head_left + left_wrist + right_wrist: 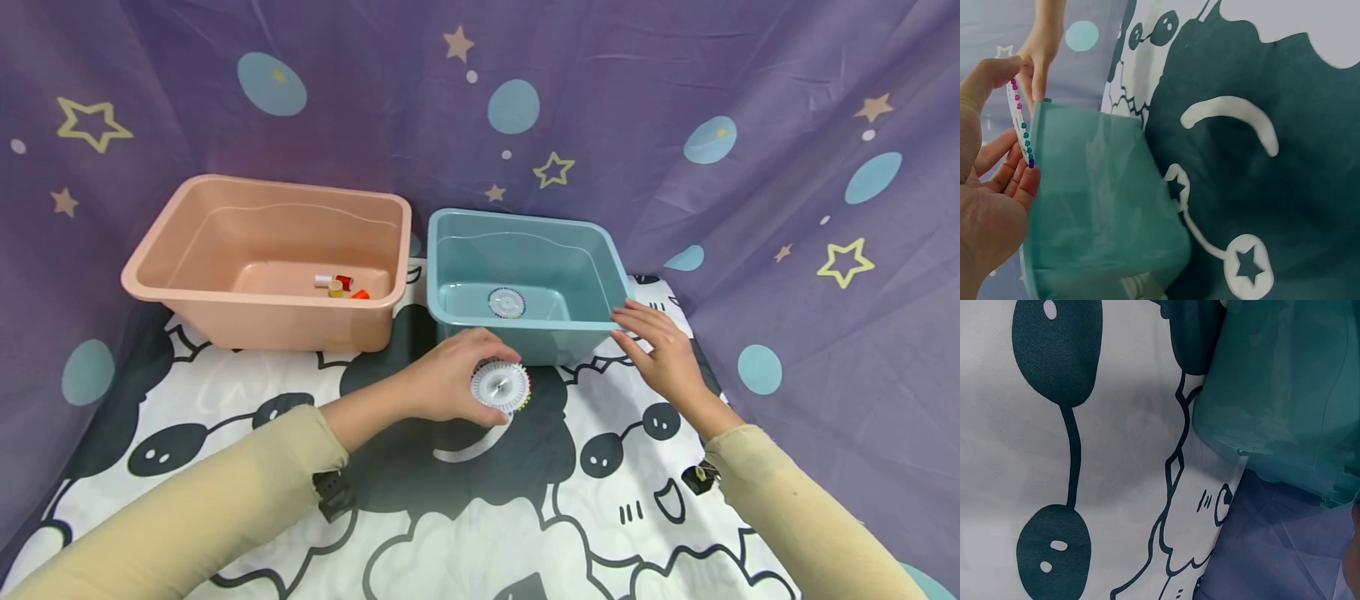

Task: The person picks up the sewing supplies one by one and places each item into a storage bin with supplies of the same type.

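My left hand [453, 379] holds a round wheel of pearl-headed pins [500, 386] by its edge, thumb below and fingers above. In the left wrist view that pin wheel [1020, 122] appears edge-on, with pink, teal and purple heads along its rim. It is held in front of the blue bin [525, 323], near the front wall. Another pin wheel [507, 302] lies flat on the bin's floor. Fairly straight fingers of my right hand [663, 354] rest on the bin's right front corner. Only a sliver of that hand [1354, 562] enters the right wrist view.
Left of the blue bin stands a peach bin [270, 304] with several small thread spools [335, 287], red, white, yellow and orange. A cartoon-print cloth [480, 542] covers the table. Behind the bins hangs a purple curtain [600, 100] with stars and dots.
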Tool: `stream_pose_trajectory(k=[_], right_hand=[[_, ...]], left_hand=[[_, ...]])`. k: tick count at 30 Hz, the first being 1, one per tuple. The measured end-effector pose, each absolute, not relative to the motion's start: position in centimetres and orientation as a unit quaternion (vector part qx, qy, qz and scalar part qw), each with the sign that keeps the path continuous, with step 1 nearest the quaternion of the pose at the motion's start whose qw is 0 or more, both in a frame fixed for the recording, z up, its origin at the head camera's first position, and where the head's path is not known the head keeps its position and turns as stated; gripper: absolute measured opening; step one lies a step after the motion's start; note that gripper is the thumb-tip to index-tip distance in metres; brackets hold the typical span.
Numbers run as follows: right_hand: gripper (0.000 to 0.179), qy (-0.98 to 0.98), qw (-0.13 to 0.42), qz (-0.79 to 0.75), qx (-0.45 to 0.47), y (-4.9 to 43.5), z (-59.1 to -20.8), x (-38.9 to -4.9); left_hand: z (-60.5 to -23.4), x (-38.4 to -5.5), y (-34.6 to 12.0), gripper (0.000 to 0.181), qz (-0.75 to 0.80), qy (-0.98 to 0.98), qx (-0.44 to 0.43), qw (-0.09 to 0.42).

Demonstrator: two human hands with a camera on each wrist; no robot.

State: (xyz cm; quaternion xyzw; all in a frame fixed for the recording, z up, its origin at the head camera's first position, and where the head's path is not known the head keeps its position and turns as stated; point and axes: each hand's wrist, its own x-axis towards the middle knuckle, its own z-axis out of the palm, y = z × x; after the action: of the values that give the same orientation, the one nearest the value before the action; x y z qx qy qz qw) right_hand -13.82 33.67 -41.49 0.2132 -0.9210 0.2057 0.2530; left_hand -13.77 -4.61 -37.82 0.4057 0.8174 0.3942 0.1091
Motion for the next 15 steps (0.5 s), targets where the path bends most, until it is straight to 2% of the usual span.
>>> stream_pose_trajectory(k=[15], right_hand=[[0.035,-0.923,0.251,0.203,0.211,33.8,-41.5,-14.0]], left_hand=[[-32.8,-17.0,-4.3,0.071,0.362,0.834,0.405,0.103]])
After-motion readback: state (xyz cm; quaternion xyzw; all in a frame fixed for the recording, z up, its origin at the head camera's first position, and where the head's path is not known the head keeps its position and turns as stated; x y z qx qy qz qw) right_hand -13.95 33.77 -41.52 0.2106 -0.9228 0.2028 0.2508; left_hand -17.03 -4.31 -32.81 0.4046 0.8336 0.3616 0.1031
